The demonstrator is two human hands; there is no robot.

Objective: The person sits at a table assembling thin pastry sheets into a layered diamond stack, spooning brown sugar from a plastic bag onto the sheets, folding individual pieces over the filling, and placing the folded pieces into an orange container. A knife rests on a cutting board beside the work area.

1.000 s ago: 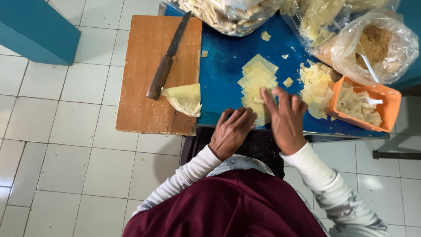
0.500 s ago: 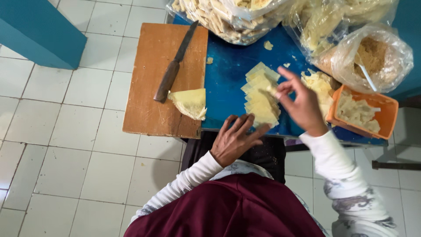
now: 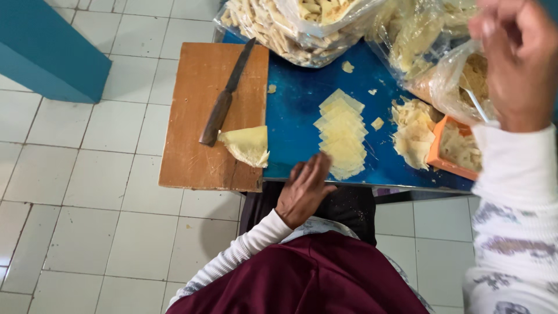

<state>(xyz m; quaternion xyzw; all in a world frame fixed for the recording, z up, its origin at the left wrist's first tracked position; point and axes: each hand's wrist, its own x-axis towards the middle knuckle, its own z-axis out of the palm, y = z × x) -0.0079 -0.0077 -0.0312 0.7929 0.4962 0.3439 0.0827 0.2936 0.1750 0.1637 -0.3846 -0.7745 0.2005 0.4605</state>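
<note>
Right hand (image 3: pixel 517 58) raised close to the lens, blurred and cut by the top edge; fingers curled, grip impossible to tell, something pale perhaps pinched at the fingertips. Left hand (image 3: pixel 302 189) resting at the near edge of the blue worktop (image 3: pixel 296 110), fingers spread and loose, holding nothing, fingertips just beside the stack of thin yellow squares (image 3: pixel 343 134). Stack fanned, long axis running away from the body, far end tilted slightly right. Loose heap of similar sheets (image 3: pixel 414 131) to its right, touching an orange tray (image 3: pixel 435 154) partly hidden by the right sleeve, pale strips inside. Clear bags (image 3: pixel 302 29) at the far edge, cropped, filled with pale strips; contents of the right-hand bag hard to make out. Wooden board (image 3: pixel 197 116) overhanging the left side, carrying a knife (image 3: pixel 224 99) and a folded yellow wedge (image 3: pixel 249 145).
</note>
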